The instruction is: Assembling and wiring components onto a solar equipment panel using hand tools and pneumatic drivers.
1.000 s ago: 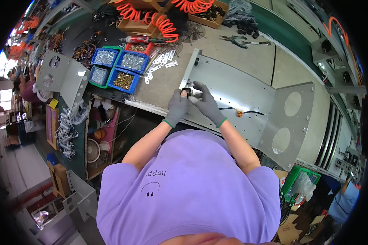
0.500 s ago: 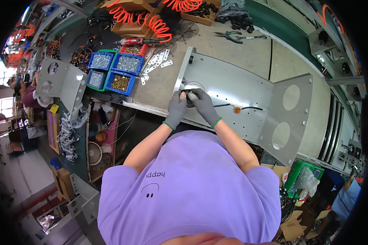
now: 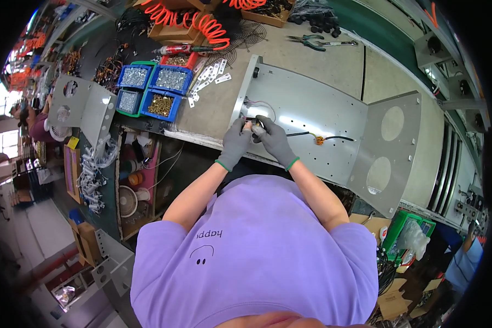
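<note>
Apparently pinched a small black part (image 3: 251, 118) between left hand (image 3: 235, 144) and right hand (image 3: 274, 141), over the left end of the metal panel (image 3: 306, 101), and probably risked dropping it through a loosened hold or snagging the thin wire (image 3: 265, 103) close by.

Grey gloves (image 3: 236, 143) with green cuffs (image 3: 292, 163); silver-grey panel (image 3: 311, 98); lilac shirt (image 3: 262, 240).
</note>
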Available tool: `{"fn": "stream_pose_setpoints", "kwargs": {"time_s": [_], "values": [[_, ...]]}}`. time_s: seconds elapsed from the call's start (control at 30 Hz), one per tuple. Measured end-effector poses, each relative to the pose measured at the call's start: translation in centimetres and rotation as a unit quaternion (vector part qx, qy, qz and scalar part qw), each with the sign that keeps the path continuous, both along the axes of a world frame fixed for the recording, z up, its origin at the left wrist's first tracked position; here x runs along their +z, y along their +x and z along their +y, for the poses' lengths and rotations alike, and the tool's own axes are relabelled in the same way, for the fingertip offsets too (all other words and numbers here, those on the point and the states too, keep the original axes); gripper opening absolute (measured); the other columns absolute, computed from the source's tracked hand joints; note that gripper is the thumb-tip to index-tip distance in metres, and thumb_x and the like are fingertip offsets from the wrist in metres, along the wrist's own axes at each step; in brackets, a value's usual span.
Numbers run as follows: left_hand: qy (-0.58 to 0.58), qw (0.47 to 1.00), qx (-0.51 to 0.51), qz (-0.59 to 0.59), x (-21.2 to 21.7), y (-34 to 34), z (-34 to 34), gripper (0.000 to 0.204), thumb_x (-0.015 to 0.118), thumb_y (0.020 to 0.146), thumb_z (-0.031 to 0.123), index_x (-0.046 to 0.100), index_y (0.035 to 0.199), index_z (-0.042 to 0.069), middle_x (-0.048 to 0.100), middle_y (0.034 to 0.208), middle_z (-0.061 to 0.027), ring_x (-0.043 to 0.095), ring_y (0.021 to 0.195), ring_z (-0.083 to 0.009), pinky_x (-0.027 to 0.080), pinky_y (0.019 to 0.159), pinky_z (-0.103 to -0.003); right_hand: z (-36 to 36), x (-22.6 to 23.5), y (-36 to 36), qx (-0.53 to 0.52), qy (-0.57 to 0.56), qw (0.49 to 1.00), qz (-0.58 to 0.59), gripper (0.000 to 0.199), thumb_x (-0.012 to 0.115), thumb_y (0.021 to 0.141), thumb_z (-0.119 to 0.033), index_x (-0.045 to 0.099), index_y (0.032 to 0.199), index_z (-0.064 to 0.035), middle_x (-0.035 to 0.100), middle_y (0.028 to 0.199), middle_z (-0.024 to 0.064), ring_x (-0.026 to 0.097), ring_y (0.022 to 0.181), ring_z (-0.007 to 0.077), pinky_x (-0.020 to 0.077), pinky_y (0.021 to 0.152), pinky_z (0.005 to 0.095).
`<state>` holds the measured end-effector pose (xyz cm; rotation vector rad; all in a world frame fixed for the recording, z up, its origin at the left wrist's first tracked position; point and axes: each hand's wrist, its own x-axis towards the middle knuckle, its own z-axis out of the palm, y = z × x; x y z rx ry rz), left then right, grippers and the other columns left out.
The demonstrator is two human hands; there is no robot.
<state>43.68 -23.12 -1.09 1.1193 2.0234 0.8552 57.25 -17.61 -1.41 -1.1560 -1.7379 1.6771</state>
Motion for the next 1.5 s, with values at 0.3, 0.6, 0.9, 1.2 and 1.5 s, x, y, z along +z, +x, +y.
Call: {"fn": "stream_pose_setpoints", "kwargs": {"time_s": [0.3,0.6,0.9,1.2,1.5], "values": [[0.076,0.986,0.061,-0.132,-1.0,-7.6,-0.8,0.027,0.050,0.091,0.025,0.058,0.098,0.000,0.059,0.073,-0.0057,0.054,0.061,-0.0115,0.041,0.055,-0.027,-1.9,-2.2,-1.5,-0.136,-0.120,0.979,0.094,0.036,0.058,0.087,-0.018,0.050,0.116,0.0020,0.063,0.080,0.0125,0.064,0.067,0.0160,0.0517,0.061,0.0293],[-0.146,0.934,0.007,-0.326,-7.3,-10.0,-2.4,0.035,0.054,0.089,0.026,0.058,0.108,-0.004,0.062,0.092,-0.0069,0.059,0.079,-0.0158,0.047,0.071,-0.027,-5.3,-7.7,-4.6,-0.115,-0.037,0.992,-0.040,0.039,0.057,0.086,-0.015,0.049,0.118,0.0051,0.062,0.086,0.0134,0.062,0.072,0.0168,0.0521,0.061,0.0302],[-0.088,0.956,-0.098,-0.263,-6.2,-9.7,-1.9,0.034,0.053,0.089,0.025,0.060,0.100,-0.006,0.062,0.088,-0.0081,0.057,0.080,-0.0140,0.045,0.072,-0.027,-5.4,-8.6,-6.1,-0.142,-0.033,0.989,-0.025,0.040,0.058,0.085,-0.014,0.049,0.119,0.0040,0.061,0.092,0.0169,0.063,0.073,0.0177,0.0525,0.060,0.0306],[-0.052,0.976,-0.210,-0.007,-5.4,-9.4,-1.5,0.033,0.052,0.090,0.031,0.058,0.083,-0.001,0.053,0.072,-0.0106,0.049,0.065,-0.0186,0.041,0.062,-0.033,-5.7,-6.8,-6.0,-0.118,0.035,0.990,-0.063,0.044,0.060,0.081,-0.016,0.050,0.121,0.0002,0.059,0.110,0.0212,0.059,0.102,0.0314,0.0449,0.087,0.0347],[-0.036,0.979,-0.202,0.001,-4.6,-9.1,-1.4,0.034,0.052,0.087,0.030,0.055,0.076,-0.002,0.051,0.069,-0.0163,0.050,0.063,-0.0270,0.039,0.059,-0.037,-3.8,-4.7,-6.4,-0.099,-0.209,0.973,-0.013,0.041,0.054,0.088,-0.023,0.052,0.118,0.0039,0.064,0.090,0.0229,0.063,0.084,0.0360,0.0487,0.075,0.0405]]}}
